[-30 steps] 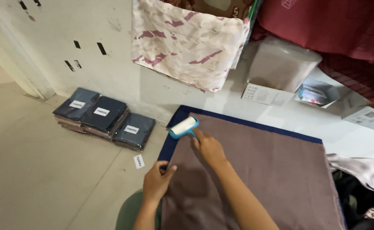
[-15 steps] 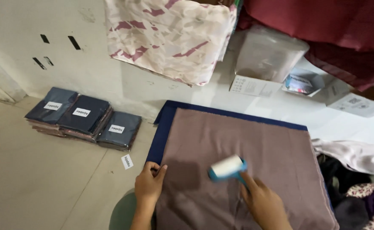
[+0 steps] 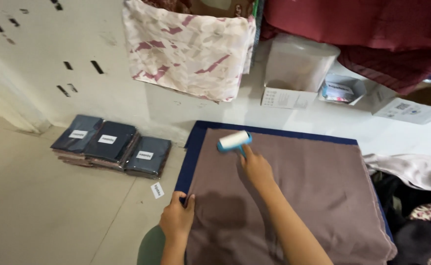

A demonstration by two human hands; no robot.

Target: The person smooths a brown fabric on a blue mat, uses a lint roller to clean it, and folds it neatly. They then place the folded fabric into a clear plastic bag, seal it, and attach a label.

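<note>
lint roller (image 3: 234, 141) back at cloth's far edge

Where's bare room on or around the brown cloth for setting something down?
Free: the brown cloth right of the right hand and lint roller; the floor in front of the dark packets. Crowded: the boxes behind, the clothes pile at right, the left hand on the cloth's near-left edge.
</note>
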